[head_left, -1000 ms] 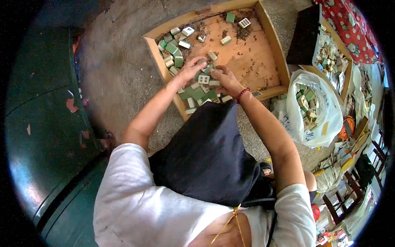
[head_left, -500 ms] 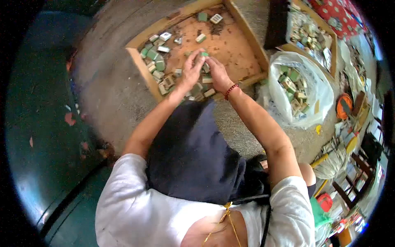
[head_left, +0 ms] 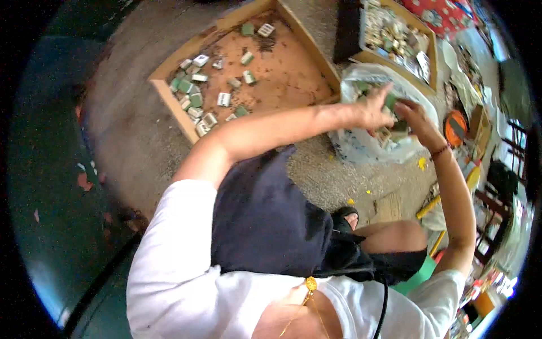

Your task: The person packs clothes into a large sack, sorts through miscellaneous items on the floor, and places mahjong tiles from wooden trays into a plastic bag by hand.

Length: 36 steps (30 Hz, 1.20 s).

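Observation:
Over the clear plastic bag, my left hand reaches across with its fingers spread, slightly blurred. My right hand, with a beaded bracelet on the wrist, is closed at the fingertips on a green-backed mahjong tile. The two hands are close together, and the tile lies between them. Below them in the bag are more green and white mahjong tiles, partly hidden by my hands. To the left, the shallow wooden tray holds scattered mahjong tiles, mostly along its left side.
Behind the bag stands a second wooden box full of small pale and green pieces. A round orange object lies right of the bag. Red patterned cloth is at the top right, and clutter runs down the right side.
Both hands have moved right, from the front of the tray to over the plastic bag. Several tiles near the tray's front are gone from there. The left hand's fingers have spread.

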{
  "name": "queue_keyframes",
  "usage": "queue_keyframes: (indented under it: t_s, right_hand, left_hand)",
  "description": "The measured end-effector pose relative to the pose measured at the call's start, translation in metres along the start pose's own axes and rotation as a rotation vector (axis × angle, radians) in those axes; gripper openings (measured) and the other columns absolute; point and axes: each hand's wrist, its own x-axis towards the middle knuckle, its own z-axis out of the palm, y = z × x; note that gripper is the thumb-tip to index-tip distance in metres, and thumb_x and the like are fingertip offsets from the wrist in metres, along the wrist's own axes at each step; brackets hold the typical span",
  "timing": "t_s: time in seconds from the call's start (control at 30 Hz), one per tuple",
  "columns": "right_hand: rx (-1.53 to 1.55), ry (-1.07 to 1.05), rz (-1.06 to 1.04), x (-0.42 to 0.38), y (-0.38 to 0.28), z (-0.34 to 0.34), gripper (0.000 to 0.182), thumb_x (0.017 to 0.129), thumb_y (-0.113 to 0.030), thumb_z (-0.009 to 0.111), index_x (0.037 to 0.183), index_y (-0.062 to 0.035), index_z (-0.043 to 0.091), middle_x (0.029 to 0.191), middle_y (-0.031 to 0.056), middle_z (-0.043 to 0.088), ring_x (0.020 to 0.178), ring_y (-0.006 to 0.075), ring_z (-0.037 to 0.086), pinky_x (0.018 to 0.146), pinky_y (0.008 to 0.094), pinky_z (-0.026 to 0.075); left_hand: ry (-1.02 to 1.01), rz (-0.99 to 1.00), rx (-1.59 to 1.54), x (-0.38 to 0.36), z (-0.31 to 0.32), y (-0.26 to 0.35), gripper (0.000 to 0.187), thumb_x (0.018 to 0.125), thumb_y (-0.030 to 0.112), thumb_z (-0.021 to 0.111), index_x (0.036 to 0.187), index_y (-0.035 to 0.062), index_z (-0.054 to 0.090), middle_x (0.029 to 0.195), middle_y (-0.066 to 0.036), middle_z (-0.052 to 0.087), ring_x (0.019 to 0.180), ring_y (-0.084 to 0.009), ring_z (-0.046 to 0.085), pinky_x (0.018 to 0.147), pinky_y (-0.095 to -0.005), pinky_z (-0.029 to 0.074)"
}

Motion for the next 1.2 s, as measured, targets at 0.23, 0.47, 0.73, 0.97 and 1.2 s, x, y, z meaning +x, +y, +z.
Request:
queue_keyframes:
  t_s: [0.23,0.47,0.73,0.97,1.2]
  right_hand:
    - [-0.575,0.299,-0.596,0.009,-0.025,0.056,0.032,0.075,-0.018,0.059,0.101,-0.0015,0.051,0.099,0.0196,0.053,0.088,0.0378,0.052,0.074,0.0399,0.043]
    - [-0.887,-0.077,-0.744,0.024,-0.052,0.129,0.026,0.073,-0.011,0.057,0.096,-0.0007,0.051,0.096,0.0165,0.053,0.082,0.0336,0.054,0.07,0.0384,0.045]
    - [-1.002,0.24,-0.793,0.042,-0.06,0.142,0.023,0.073,-0.012,0.055,0.093,-0.0023,0.052,0.1,0.0138,0.051,0.093,0.0304,0.05,0.075,0.0393,0.043]
    - [-1.116,-0.261,-0.503,0.09,-0.074,0.233,0.038,0.076,-0.021,0.053,0.106,0.002,0.046,0.109,0.0146,0.049,0.104,0.0302,0.046,0.082,0.0365,0.041]
    - [-0.998,-0.243,-0.437,0.089,-0.063,0.348,0.066,0.078,-0.03,0.056,0.13,-0.0067,0.024,0.122,0.0213,0.037,0.109,0.0343,0.042,0.074,0.0383,0.048]
  left_hand:
    - [0.669,-0.024,0.658,-0.043,-0.119,-0.061,0.047,0.071,0.011,0.054,0.114,-0.0009,0.039,0.117,-0.021,0.03,0.103,-0.033,0.04,0.086,-0.0403,0.039]
    - [0.97,-0.265,0.901,-0.076,-0.237,-0.132,0.047,0.077,0.005,0.051,0.119,-0.0006,0.032,0.128,-0.031,0.023,0.12,-0.0428,0.023,0.1,-0.0483,0.022]
    - [1.182,-0.013,0.831,0.0,-0.295,-0.114,0.033,0.079,0.019,0.056,0.106,0.0023,0.049,0.124,-0.03,0.032,0.124,-0.0423,0.014,0.102,-0.0541,0.005]
    - [1.246,-0.15,1.227,0.002,-0.292,-0.139,0.034,0.066,0.024,0.072,0.091,0.0041,0.058,0.111,-0.028,0.044,0.117,-0.0398,0.028,0.1,-0.0545,0.017]
    - [1.073,-0.039,0.025,-0.071,-0.268,-0.115,0.049,0.071,0.026,0.069,0.112,0.0073,0.05,0.115,-0.016,0.046,0.102,-0.0254,0.048,0.075,-0.0387,0.048]
